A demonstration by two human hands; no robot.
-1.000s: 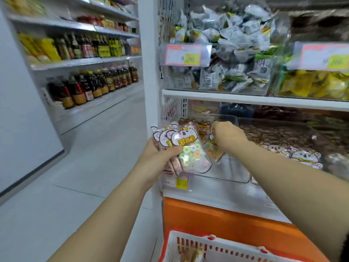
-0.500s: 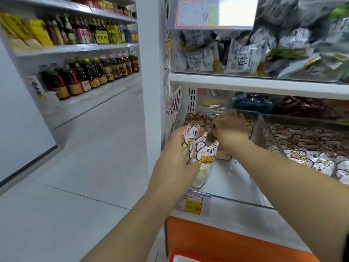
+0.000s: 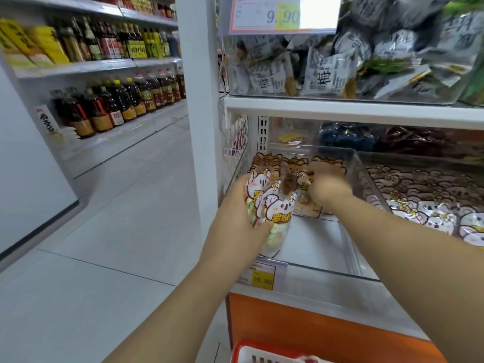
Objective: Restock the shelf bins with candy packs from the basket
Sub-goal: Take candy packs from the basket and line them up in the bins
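Currently, the restock is sitting at an early-to-middle stage, by judgement. The clear bin (image 3: 327,269) is carrying only a short row of standing packs (image 3: 293,163) against its back wall, and the front of its floor is lying bare. The neighbouring bin (image 3: 419,205) to the right is showing a full load. The basket (image 3: 251,349) is showing only its rim at the lower edge of the view, so its remaining stock cannot be told.

The left hand (image 3: 235,221) is gripping a bundle of candy packs (image 3: 277,210), its fingers wrapped round the bundle's lower half. The bundle is standing upright over the bin's front left corner, just in front of the standing packs. The right hand (image 3: 327,187) is reaching inside the bin, its fingers curling over and pinching the tops of the standing packs; the fingertips are hidden. Whether the bundle is touching the right hand cannot be told.

The bundle is not yet resting in the bin, and the bare front is probably awaiting further packs.
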